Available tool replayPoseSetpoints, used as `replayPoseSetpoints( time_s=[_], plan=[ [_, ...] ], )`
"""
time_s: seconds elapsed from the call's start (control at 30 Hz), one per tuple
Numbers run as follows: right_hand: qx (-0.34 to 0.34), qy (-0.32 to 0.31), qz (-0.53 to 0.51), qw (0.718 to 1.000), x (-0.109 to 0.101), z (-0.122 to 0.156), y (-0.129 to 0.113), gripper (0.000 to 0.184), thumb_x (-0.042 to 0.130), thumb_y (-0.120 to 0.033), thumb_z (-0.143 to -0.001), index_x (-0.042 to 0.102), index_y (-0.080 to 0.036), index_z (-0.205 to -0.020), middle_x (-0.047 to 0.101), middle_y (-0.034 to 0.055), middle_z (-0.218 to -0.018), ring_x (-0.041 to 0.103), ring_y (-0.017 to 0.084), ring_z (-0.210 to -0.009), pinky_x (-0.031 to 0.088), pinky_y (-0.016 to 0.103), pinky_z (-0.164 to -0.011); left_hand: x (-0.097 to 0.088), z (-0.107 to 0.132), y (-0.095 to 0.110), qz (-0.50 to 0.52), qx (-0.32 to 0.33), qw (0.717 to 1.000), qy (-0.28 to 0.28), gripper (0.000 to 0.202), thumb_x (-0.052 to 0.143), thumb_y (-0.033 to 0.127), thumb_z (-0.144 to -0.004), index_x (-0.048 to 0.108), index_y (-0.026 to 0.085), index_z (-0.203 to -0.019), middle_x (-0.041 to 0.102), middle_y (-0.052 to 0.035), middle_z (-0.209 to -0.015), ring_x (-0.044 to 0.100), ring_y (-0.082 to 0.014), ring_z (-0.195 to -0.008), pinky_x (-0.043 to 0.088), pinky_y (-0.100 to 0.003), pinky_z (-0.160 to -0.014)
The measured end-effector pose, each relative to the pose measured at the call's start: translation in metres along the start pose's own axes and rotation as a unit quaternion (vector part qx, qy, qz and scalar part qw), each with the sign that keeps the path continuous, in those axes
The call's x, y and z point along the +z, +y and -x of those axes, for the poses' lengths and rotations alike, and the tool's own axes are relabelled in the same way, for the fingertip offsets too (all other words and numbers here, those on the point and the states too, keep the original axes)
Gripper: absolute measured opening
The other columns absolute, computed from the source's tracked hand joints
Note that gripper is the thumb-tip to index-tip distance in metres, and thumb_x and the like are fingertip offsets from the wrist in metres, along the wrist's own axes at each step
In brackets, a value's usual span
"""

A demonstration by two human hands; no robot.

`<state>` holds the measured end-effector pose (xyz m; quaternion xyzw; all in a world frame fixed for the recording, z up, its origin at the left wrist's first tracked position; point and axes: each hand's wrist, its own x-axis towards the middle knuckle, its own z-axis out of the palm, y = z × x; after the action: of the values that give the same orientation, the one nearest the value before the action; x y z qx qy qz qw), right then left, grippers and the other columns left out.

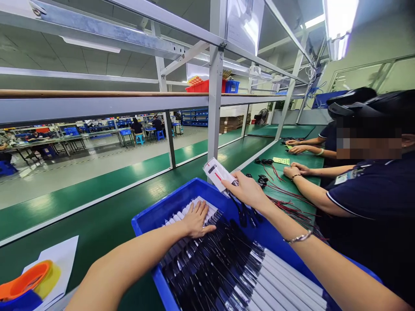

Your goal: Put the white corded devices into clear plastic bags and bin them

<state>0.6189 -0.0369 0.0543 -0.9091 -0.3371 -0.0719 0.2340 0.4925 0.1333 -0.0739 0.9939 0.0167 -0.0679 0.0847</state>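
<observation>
My right hand (248, 190) is closed on a flat white packet (216, 173) with a red stripe and a black mark, raised over the far right side of a blue bin (142, 220). Black cables (244, 211) hang below that hand. Fingers spread, my left hand (196, 219) lies flat on white packs at the bin's far end. Rows of similar packs (282, 276) in clear wrapping fill the bin. Black cables (207, 259) run across its middle. What lies beneath my left palm is hidden.
An orange tape dispenser (29, 280) and white paper (66, 263) lie at lower left on the green bench (106, 220). A metal post (214, 103) rises beyond the bin. At right, a co-worker's hands (296, 170) are near red-and-black wires (288, 203).
</observation>
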Motion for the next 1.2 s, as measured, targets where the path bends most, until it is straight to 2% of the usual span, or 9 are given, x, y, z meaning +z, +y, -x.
replayPoseSetpoints(
  time_s=[0.07, 0.27, 0.37, 0.5, 0.6, 0.83, 0.93, 1.03, 1.2],
  plan=[
    [0.001, 0.002, -0.009, 1.0, 0.003, 0.0, 0.0, 0.036, 0.056, -0.048, -0.097, 0.062, -0.015, -0.113, 0.074, 0.0088, -0.1, 0.069, 0.022, -0.088, 0.052, 0.036, -0.078, 0.001, -0.003, -0.002, 0.004, 0.009, 1.0, 0.013, 0.092, 0.029, 0.067, -0.099, 0.008, 0.003, -0.161, -0.003, -0.0212, -0.168, -0.008, -0.0327, -0.156, -0.003, -0.053, -0.125],
    [-0.025, -0.036, -0.002, 0.999, 0.025, 0.005, -0.004, 0.035, 0.056, -0.049, -0.099, 0.064, -0.017, -0.11, 0.073, 0.0044, -0.096, 0.069, 0.019, -0.087, 0.055, 0.039, -0.082, 0.001, -0.007, -0.008, 0.029, 0.011, 1.0, -0.001, 0.085, 0.037, 0.064, -0.098, 0.018, 0.01, -0.16, 0.012, -0.0197, -0.168, 0.007, -0.0292, -0.157, 0.007, -0.051, -0.126],
    [-0.032, -0.065, 0.036, 0.997, 0.044, 0.01, -0.006, 0.035, 0.058, -0.048, -0.099, 0.065, -0.016, -0.113, 0.072, 0.0042, -0.097, 0.07, 0.02, -0.088, 0.057, 0.042, -0.083, -0.008, 0.001, -0.018, 0.047, -0.042, 0.998, 0.019, 0.083, 0.046, 0.057, -0.099, 0.02, 0.006, -0.159, 0.013, -0.0226, -0.168, 0.01, -0.032, -0.157, 0.01, -0.051, -0.126],
    [-0.048, -0.094, 0.076, 0.992, 0.072, 0.016, -0.009, 0.034, 0.06, -0.045, -0.098, 0.065, -0.016, -0.116, 0.072, 0.0055, -0.104, 0.07, 0.021, -0.093, 0.057, 0.044, -0.086, -0.022, 0.015, -0.028, 0.077, -0.116, 0.988, 0.067, 0.063, 0.058, 0.044, -0.099, 0.037, 0.019, -0.154, 0.028, -0.016, -0.165, 0.028, -0.0381, -0.15, 0.023, -0.064, -0.12],
    [-0.056, -0.106, 0.084, 0.989, 0.09, 0.018, -0.009, 0.033, 0.06, -0.043, -0.099, 0.065, -0.016, -0.117, 0.072, 0.0055, -0.105, 0.071, 0.021, -0.091, 0.058, 0.043, -0.084, -0.025, 0.019, -0.023, 0.101, -0.127, 0.983, 0.089, 0.053, 0.062, 0.038, -0.098, 0.048, 0.022, -0.146, 0.039, -0.0127, -0.158, 0.041, -0.0363, -0.141, 0.034, -0.064, -0.115],
    [-0.142, -0.091, 0.077, 0.983, 0.109, 0.02, -0.004, 0.035, 0.066, -0.034, -0.096, 0.061, -0.018, -0.127, 0.067, 0.0081, -0.124, 0.067, 0.024, -0.108, 0.058, 0.046, -0.09, -0.013, 0.006, 0.004, 0.136, -0.14, 0.978, 0.07, 0.053, 0.065, 0.035, -0.096, 0.048, 0.021, -0.145, 0.04, -0.0129, -0.157, 0.043, -0.0363, -0.14, 0.036, -0.063, -0.113],
    [-0.172, -0.06, 0.109, 0.977, 0.11, 0.025, -0.005, 0.042, 0.068, -0.03, -0.095, 0.057, -0.019, -0.134, 0.059, 0.0106, -0.138, 0.062, 0.028, -0.118, 0.056, 0.048, -0.094, -0.006, 0.0, 0.014, 0.136, -0.167, 0.975, 0.061, 0.059, 0.066, 0.037, -0.095, 0.045, 0.023, -0.148, 0.034, -0.0128, -0.161, 0.038, -0.0381, -0.143, 0.033, -0.064, -0.114],
    [-0.202, -0.04, 0.145, 0.968, 0.11, 0.026, -0.006, 0.042, 0.068, -0.027, -0.095, 0.056, -0.021, -0.135, 0.057, 0.0108, -0.14, 0.061, 0.028, -0.118, 0.057, 0.046, -0.091, 0.0, -0.005, 0.025, 0.135, -0.201, 0.968, 0.068, 0.074, 0.066, 0.04, -0.094, 0.031, 0.022, -0.156, 0.022, -0.0155, -0.167, 0.029, -0.0407, -0.148, 0.027, -0.065, -0.118],
    [-0.27, -0.011, 0.192, 0.943, 0.112, 0.017, -0.004, 0.035, 0.067, -0.026, -0.095, 0.061, -0.019, -0.129, 0.061, 0.0098, -0.137, 0.058, 0.029, -0.124, 0.049, 0.054, -0.103, 0.0, -0.014, 0.044, 0.139, -0.243, 0.956, 0.085, 0.09, 0.058, 0.028, -0.091, 0.005, 0.001, -0.158, 0.007, -0.0324, -0.166, 0.021, -0.0429, -0.152, 0.024, -0.062, -0.12]
  ],
)
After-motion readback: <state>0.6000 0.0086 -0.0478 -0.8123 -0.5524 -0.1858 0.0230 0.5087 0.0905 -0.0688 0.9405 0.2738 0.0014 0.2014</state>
